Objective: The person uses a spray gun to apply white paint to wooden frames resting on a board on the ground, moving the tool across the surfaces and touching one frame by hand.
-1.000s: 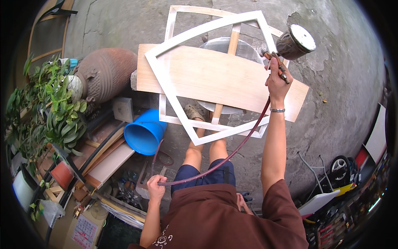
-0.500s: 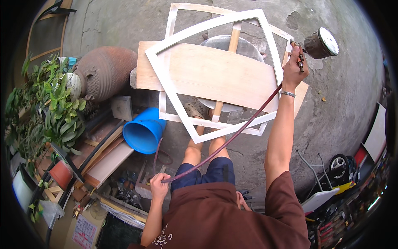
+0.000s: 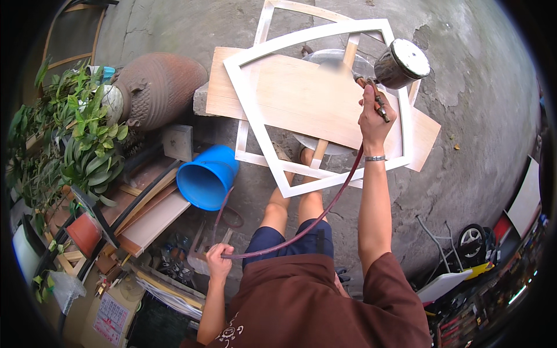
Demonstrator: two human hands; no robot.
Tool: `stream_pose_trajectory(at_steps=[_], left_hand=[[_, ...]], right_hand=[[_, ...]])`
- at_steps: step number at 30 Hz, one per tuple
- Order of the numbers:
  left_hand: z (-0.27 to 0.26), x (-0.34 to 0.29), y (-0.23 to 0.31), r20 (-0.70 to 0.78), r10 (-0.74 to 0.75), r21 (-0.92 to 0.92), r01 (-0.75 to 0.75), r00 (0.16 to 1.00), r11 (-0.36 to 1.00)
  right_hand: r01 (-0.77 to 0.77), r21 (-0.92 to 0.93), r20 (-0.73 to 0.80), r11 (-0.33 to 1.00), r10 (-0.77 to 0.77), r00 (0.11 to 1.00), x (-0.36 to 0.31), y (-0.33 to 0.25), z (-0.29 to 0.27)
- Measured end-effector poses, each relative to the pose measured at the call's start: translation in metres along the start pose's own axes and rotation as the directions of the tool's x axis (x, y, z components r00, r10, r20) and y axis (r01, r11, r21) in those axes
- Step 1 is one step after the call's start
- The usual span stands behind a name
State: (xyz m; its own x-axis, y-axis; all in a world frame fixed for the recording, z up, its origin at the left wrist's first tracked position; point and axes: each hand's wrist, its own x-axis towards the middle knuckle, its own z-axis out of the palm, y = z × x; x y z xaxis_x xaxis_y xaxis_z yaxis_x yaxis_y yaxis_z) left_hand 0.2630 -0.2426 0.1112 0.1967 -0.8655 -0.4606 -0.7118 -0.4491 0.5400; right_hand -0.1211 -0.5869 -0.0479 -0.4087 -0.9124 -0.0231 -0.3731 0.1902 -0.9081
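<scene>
My right hand is closed around a paint spray gun with a paint-smeared cup, held above the right part of a white curved-sided frame. A grey hazy patch shows left of its nozzle. From the gun a dark red hose sags across my legs to my left hand, whose fingers are wrapped round it. The white frame lies over a pale plywood board. Beneath the board is a second, partly whitened frame, and a round metallic surface shows under that.
Left of my legs a blue bucket lies tipped over beside stacked boards. A large clay jar and potted plants stand farther left. A wheel and metal legs are at the lower right.
My right hand has swung the spray gun leftward and slightly down, from beyond the frame's right edge to over it. The hose now sags more. My left hand keeps its hold.
</scene>
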Motion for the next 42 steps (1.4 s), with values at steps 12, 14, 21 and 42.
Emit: stream_pose_trajectory(at_steps=[12, 14, 21, 42], left_hand=[[-0.018, -0.023, -0.038, -0.031, -0.024, 0.024, 0.024, 0.999, 0.999], [-0.02, -0.026, -0.043, -0.031, -0.026, 0.011, 0.026, 0.999, 1.0], [-0.021, -0.03, -0.052, -0.029, -0.033, -0.006, 0.033, 0.999, 0.999], [0.008, -0.004, 0.004, 0.036, 0.002, -0.014, -0.001, 0.999, 1.0]], right_hand=[[0.018, 0.087, 0.223, 0.996, -0.037, 0.974, -0.084, -0.047, 0.089], [0.006, 0.062, 0.275, 0.998, -0.023, 0.961, -0.094, -0.062, 0.098], [0.03, 0.097, 0.417, 0.995, -0.068, 0.906, -0.112, -0.087, 0.111], [0.188, -0.123, -0.109, 0.975, -0.201, 0.973, 0.046, 0.03, -0.01]])
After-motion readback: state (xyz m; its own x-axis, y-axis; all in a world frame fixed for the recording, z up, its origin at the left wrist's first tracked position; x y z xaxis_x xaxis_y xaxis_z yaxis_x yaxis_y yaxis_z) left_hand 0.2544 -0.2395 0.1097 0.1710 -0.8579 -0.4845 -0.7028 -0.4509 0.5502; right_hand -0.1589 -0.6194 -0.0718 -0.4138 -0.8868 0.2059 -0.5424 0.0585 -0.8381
